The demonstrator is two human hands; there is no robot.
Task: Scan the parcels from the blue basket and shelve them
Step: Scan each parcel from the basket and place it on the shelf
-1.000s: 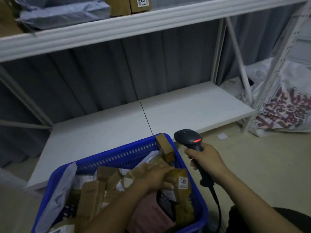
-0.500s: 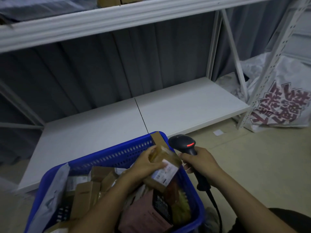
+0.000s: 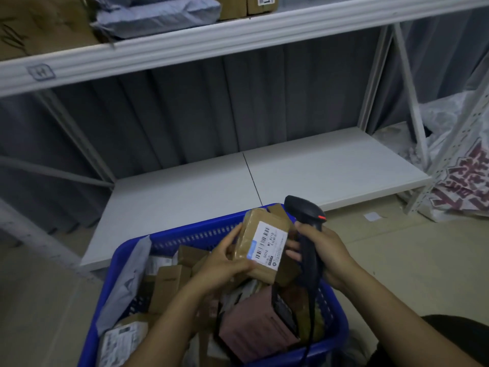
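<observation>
Head view: a labelled brown parcel (image 3: 260,247) sits above the blue basket (image 3: 182,235), left hand (image 3: 225,263) gripping its edge, right hand (image 3: 324,251) wrapped around the black scanner (image 3: 304,211), the white lower shelf (image 3: 330,168) beyond.

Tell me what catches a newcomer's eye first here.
First, the brown parcel with its white barcode label, gripped by the left hand just above the blue basket at centre. Right beside it, the right hand holds a black scanner with a red light. Behind them runs a white shelf, low and wide.
</observation>
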